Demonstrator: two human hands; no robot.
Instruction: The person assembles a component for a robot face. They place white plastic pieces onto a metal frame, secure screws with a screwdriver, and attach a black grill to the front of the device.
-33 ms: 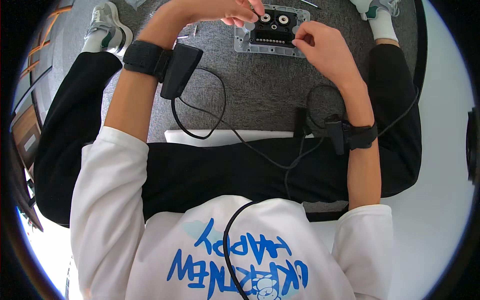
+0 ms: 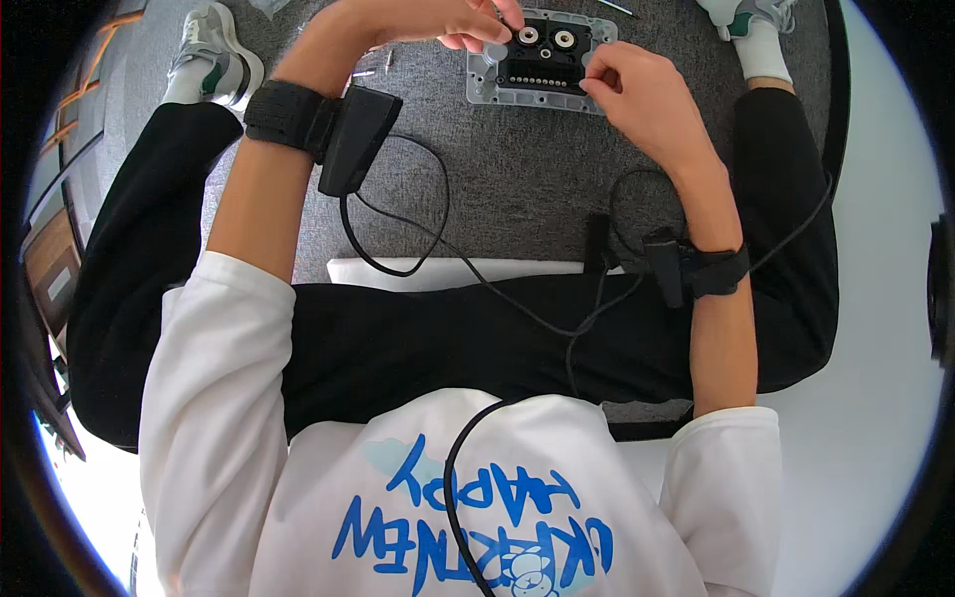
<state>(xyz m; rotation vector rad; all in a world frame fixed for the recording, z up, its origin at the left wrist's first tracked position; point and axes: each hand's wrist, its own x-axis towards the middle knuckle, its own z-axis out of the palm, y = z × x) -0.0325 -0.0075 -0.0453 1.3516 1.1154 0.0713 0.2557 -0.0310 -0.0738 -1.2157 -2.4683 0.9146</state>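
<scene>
Grey textured surface (image 2: 497, 189) before us; grey-rimmed black housing (image 2: 543, 69) lies on it, between our hands. Left hand (image 2: 448, 22) at its upper-left part, right hand (image 2: 645, 98) at right edge; whether fingers clamp anything, we cannot tell.

Grey carpet (image 2: 487, 179) and brown furniture (image 2: 50, 254) suggest an indoor room, its exact kind unclear.
</scene>
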